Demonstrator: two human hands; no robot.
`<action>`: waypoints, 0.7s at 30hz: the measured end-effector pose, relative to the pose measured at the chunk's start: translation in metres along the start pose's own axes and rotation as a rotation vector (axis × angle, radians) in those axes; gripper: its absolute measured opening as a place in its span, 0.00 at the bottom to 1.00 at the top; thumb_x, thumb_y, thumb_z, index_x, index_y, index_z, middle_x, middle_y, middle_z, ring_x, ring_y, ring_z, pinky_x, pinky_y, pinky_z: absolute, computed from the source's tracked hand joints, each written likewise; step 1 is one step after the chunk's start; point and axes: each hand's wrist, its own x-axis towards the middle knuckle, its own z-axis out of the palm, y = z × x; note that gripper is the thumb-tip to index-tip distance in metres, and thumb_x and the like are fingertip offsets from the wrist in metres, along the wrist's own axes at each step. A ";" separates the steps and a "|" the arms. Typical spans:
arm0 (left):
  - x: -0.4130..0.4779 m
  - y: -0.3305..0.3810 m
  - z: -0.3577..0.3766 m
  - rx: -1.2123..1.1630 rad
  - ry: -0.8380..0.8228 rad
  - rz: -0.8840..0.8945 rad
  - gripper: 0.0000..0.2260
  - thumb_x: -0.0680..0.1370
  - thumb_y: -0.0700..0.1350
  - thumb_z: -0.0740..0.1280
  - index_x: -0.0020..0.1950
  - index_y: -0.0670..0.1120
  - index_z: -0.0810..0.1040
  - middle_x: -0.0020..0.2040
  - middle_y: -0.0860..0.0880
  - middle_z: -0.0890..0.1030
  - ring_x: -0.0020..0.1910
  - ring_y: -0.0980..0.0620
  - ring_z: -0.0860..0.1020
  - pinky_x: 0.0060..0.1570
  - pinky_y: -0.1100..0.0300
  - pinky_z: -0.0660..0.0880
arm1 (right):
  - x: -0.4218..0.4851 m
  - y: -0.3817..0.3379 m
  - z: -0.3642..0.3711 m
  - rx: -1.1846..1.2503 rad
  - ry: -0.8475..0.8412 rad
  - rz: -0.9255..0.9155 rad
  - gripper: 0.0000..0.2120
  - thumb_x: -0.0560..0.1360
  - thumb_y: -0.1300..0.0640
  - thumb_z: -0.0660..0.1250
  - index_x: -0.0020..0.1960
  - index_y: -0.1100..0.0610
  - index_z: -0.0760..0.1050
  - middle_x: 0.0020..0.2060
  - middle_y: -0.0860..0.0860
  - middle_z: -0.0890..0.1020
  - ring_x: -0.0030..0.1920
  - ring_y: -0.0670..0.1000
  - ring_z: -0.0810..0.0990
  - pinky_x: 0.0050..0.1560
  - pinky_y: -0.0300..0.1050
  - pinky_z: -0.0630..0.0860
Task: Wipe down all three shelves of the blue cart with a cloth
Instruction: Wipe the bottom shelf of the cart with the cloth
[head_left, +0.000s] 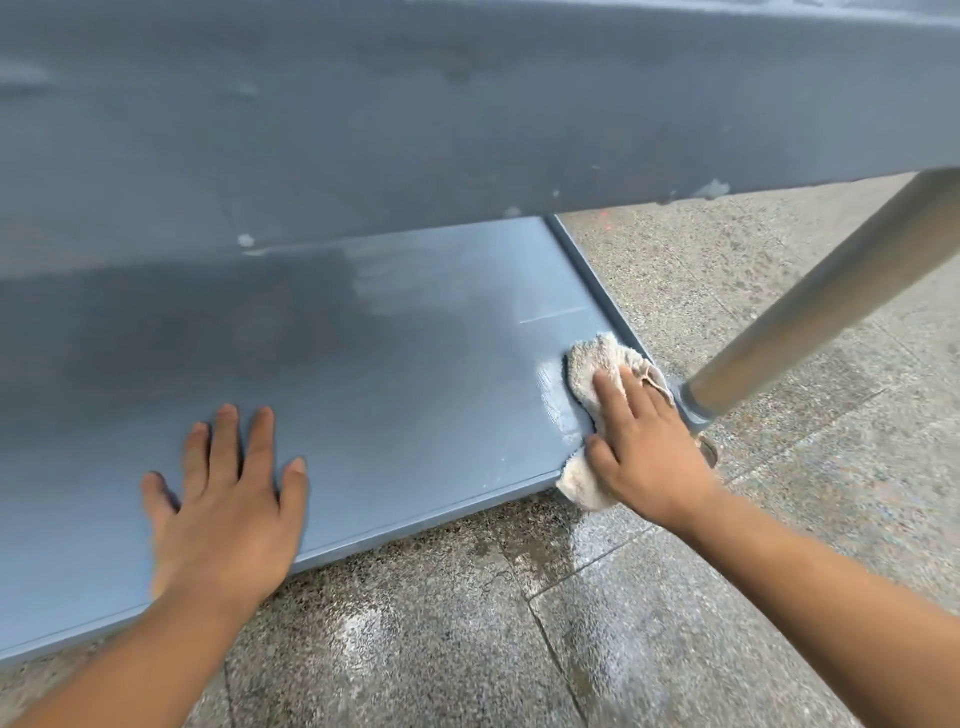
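The blue cart's lowest shelf (395, 374) fills the middle of the head view, just above the floor. A higher blue shelf (415, 119) looms across the top of the view. A cream terry cloth (592, 364) lies at the lower shelf's near right corner, partly hanging over the front edge. My right hand (644, 441) presses flat on the cloth with straight fingers. A wet streak shines on the shelf just left of the cloth. My left hand (228, 499) rests flat on the shelf near its front edge, fingers spread, holding nothing.
A grey metal post (810, 306) rises from the shelf's right corner, close to my right hand. A caster (709, 452) shows partly below that corner. The speckled stone floor (519, 623) has wet patches in front of the cart.
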 end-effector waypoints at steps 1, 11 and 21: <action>-0.001 -0.001 0.000 -0.002 0.001 0.001 0.28 0.80 0.62 0.38 0.79 0.56 0.43 0.81 0.51 0.45 0.79 0.51 0.43 0.74 0.38 0.49 | -0.008 -0.004 0.002 0.012 0.048 0.013 0.30 0.82 0.49 0.53 0.81 0.59 0.52 0.79 0.60 0.60 0.79 0.58 0.55 0.79 0.54 0.51; -0.005 -0.004 0.003 -0.006 0.018 0.016 0.27 0.81 0.60 0.41 0.80 0.55 0.46 0.81 0.50 0.48 0.79 0.50 0.44 0.73 0.37 0.49 | -0.047 -0.036 0.027 0.210 0.319 -0.115 0.21 0.76 0.57 0.67 0.68 0.58 0.73 0.64 0.55 0.78 0.66 0.57 0.72 0.73 0.58 0.66; 0.000 -0.013 0.005 0.021 0.024 0.036 0.27 0.80 0.59 0.36 0.79 0.57 0.45 0.81 0.51 0.48 0.79 0.51 0.46 0.72 0.38 0.51 | -0.057 -0.206 0.074 0.249 0.316 -0.580 0.24 0.70 0.57 0.66 0.67 0.52 0.71 0.62 0.53 0.75 0.58 0.58 0.70 0.57 0.53 0.69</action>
